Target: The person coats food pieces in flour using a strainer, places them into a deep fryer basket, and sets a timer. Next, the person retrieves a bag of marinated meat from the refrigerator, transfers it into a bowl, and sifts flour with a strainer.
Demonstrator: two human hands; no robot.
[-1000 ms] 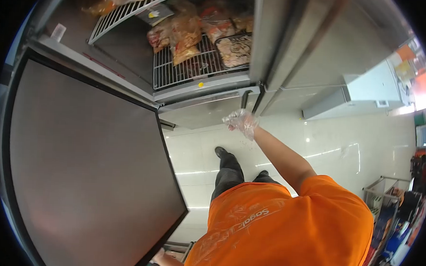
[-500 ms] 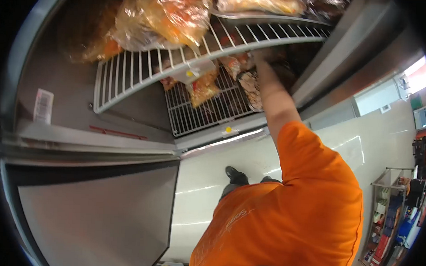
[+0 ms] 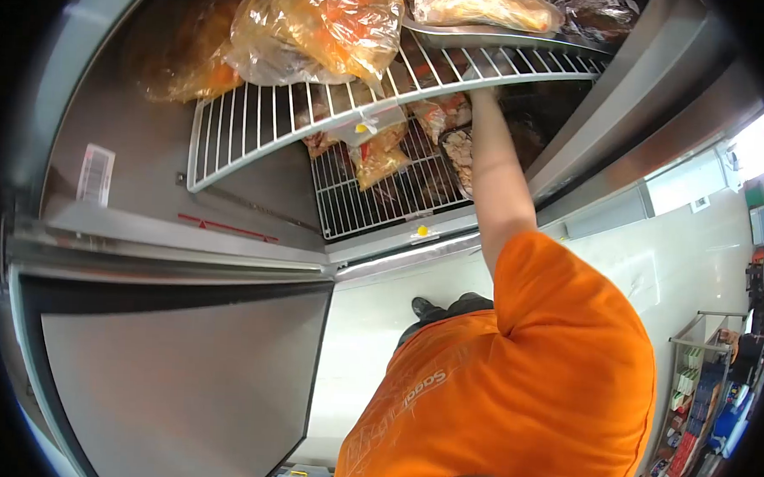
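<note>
My right arm reaches up into the open refrigerator cabinet, below the upper wire shelf (image 3: 258,152). My right hand (image 3: 482,91) is mostly behind the shelf's front wires, and its fingers are hidden, so what it touches cannot be made out. Close beside the forearm lies a dark-rimmed tray of pale pieces (image 3: 460,157) on the lower wire rack (image 3: 341,207). A clear bag of reddish food (image 3: 443,113) sits just left of the hand. Further left is a bag of yellowish food (image 3: 378,162). My left hand is out of view.
Large plastic bags of orange food (image 3: 314,31) and a metal tray (image 3: 493,39) with a wrapped item rest on the upper shelf. The cabinet door (image 3: 180,375) stands open at lower left. A stocked shelving rack (image 3: 690,405) is at right.
The view has shifted slightly, so the cabinet appears further right. My right arm stays reached in under the upper shelf, with the hand a little more behind its wires.
</note>
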